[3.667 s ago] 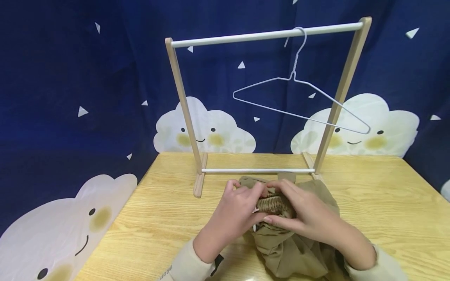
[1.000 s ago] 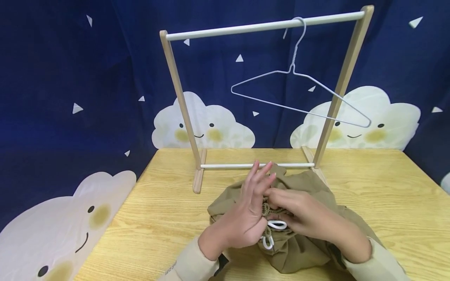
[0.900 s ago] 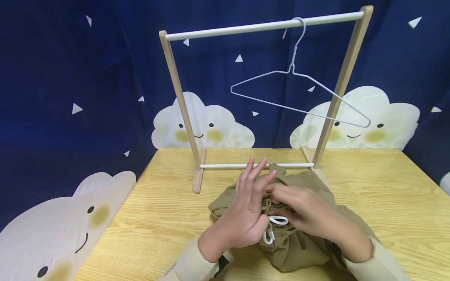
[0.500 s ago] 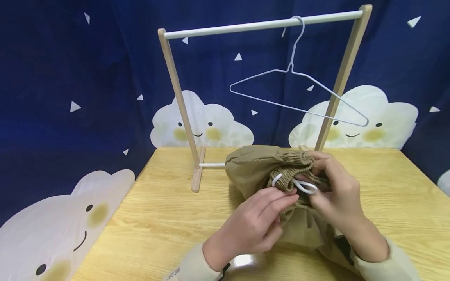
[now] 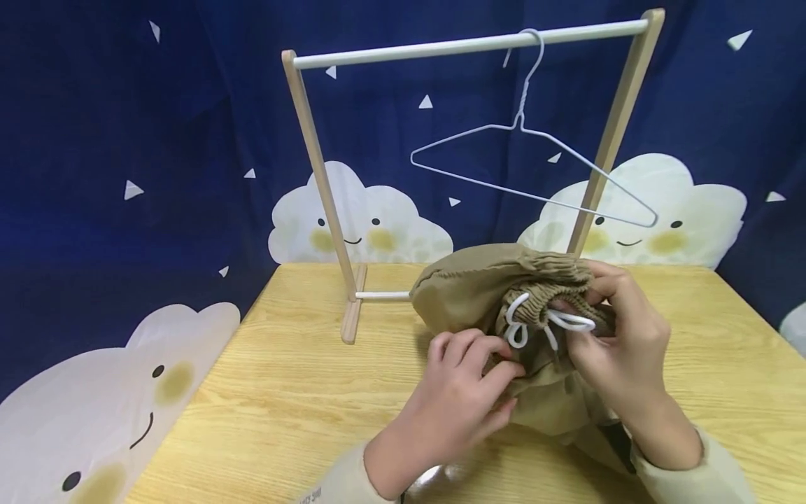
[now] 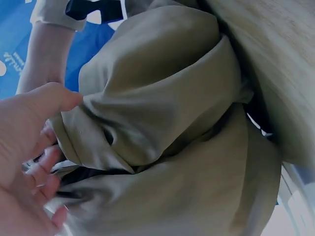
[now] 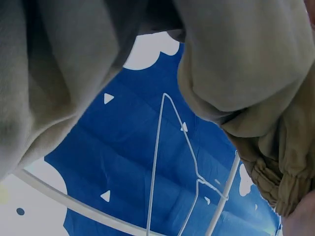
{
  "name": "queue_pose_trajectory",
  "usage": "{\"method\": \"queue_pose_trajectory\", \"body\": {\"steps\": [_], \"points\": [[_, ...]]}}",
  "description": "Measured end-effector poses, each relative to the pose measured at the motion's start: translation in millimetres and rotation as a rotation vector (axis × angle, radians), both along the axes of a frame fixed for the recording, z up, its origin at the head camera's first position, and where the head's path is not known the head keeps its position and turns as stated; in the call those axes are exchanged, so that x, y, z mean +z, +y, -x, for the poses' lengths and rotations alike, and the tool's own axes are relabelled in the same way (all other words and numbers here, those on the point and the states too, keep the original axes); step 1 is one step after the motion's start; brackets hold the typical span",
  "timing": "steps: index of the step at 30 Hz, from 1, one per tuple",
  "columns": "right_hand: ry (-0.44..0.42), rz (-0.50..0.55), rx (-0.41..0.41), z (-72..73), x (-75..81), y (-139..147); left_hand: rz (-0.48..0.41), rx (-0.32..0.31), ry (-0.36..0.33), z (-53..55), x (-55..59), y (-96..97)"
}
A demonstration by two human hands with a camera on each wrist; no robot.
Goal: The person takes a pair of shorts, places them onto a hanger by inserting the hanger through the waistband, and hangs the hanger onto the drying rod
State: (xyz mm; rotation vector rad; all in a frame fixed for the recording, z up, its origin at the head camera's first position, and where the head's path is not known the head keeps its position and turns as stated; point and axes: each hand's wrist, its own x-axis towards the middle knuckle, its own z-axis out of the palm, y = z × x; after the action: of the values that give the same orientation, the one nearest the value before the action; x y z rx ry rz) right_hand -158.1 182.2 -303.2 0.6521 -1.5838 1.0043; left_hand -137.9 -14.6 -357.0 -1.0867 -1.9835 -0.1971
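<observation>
Bunched khaki trousers are lifted above the table, their gathered elastic waistband facing up. White drawstring loops dangle from it. My right hand grips the waistband at its right side, thumb in front and fingers behind. Lower left, my left hand touches the cloth with loosely bent fingers, its thumb apart from the index finger. In the left wrist view that hand lies at the edge of the folded cloth. The right wrist view shows mostly hanging trouser fabric.
A small rack with a white top rail and wooden posts stands at the back of the wooden table. A white wire hanger hangs on the rail. Behind is a blue backdrop with clouds.
The trousers have been raised from the table and turned, so the waistband and drawstring face up. My right hand moved right and up with them; my left hand loosened its pinch at the waistband and slid lower.
</observation>
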Motion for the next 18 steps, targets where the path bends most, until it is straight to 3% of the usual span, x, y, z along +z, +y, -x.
{"method": "queue_pose_trajectory", "body": {"steps": [4, 6, 8, 12, 18], "points": [[0.016, -0.009, 0.013, -3.2, -0.2, -4.2, 0.024, -0.131, 0.08, 1.9, 2.0, 1.4], [0.027, 0.002, 0.019, -4.9, -0.3, -6.1, 0.052, -0.207, 0.08, 2.5, 2.7, 2.5], [0.04, 0.033, 0.034, -5.7, 0.0, -7.6, 0.067, -0.238, 0.024, 2.1, 2.4, 3.1], [0.076, 0.109, 0.065, -4.9, 1.9, -7.3, 0.079, -0.206, -0.094, 1.4, -0.9, 2.2], [0.133, 0.156, 0.089, -2.1, 4.8, -4.6, 0.083, -0.249, -0.343, -1.2, -5.2, -2.6]]}}
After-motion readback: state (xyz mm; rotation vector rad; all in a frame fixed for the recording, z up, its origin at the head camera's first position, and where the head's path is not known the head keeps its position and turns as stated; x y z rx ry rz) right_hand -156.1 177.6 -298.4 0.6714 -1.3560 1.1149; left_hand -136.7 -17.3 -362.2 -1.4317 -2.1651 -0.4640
